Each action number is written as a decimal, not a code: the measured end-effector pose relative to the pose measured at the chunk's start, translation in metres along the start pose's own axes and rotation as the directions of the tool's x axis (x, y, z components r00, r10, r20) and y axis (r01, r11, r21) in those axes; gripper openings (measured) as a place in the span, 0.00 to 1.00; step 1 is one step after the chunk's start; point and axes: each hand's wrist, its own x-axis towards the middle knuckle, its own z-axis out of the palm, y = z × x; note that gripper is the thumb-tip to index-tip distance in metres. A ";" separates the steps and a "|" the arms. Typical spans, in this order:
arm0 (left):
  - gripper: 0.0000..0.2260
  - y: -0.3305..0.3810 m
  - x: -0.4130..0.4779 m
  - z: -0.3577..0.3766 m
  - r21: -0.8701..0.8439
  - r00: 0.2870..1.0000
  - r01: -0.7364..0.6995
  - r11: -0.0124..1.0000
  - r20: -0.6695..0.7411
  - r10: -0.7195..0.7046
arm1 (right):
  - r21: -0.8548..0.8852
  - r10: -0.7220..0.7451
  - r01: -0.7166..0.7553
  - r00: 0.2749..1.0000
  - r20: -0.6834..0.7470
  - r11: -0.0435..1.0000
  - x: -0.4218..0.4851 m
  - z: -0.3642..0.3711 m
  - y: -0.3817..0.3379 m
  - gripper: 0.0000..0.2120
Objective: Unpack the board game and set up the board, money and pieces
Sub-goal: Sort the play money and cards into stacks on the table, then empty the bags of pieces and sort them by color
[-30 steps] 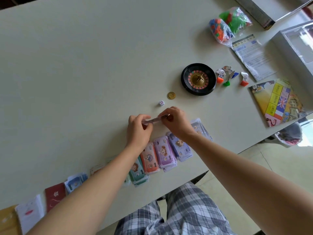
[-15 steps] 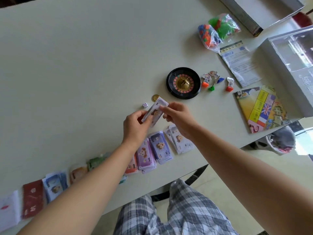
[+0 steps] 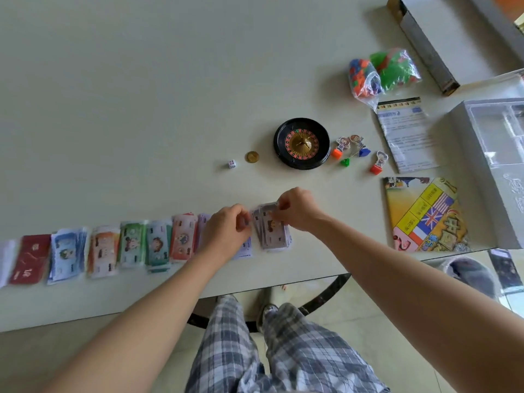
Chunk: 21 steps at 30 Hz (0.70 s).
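A: Entry 1. Money stack (image 3: pixel 273 236): position? Hands?
B: It lies flat near the front edge of the bench (image 3: pixel 127 95), at the right end of a row of note stacks (image 3: pixel 127 245). The right hand (image 3: pixel 297 208) is over its far end, fingers curled, pinching the top notes. The left hand (image 3: pixel 226 228) is just beside it, over a lilac stack (image 3: pixel 245 249). Its fingers are curled, but I cannot tell whether they grasp anything.
A: Beyond the hands?
B: Die (image 3: pixel 232 164), coin (image 3: pixel 251 156), roulette wheel (image 3: pixel 302 143) and four pawns (image 3: pixel 337 153), all loose on the bench.
A: Legible writing?
B: None. The notes show cartoon faces, with print too small to read. The red card (image 3: pixel 29 258) has unreadable white marks. The leaflet (image 3: pixel 405 134) is blurred. The folded board (image 3: pixel 425 214), right of the hands, shows flags.
A: Containers?
B: Two clear bags, touching: the mixed bag (image 3: pixel 364 78) holds orange and blue pieces, the green bag (image 3: pixel 395 68) holds green ones. The grey box tray (image 3: pixel 470 165) holds a clear insert. The box lid (image 3: pixel 422 43) lies behind it, contents indiscernible.
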 end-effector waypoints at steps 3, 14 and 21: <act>0.10 0.002 -0.003 0.007 0.060 0.993 -0.117 0.991 0.027 0.115 | -0.032 -0.033 0.030 0.993 -0.115 0.999 0.001 0.016 -0.001 0.10; 0.13 0.004 0.003 0.012 0.226 0.909 -0.416 0.881 0.101 0.403 | -0.051 -0.284 0.286 0.883 -0.373 0.957 -0.006 0.035 0.010 0.15; 0.08 0.014 0.018 0.005 0.372 0.826 -0.564 0.737 0.257 0.503 | -0.017 -0.252 0.258 0.923 -0.293 0.966 -0.012 0.043 0.027 0.04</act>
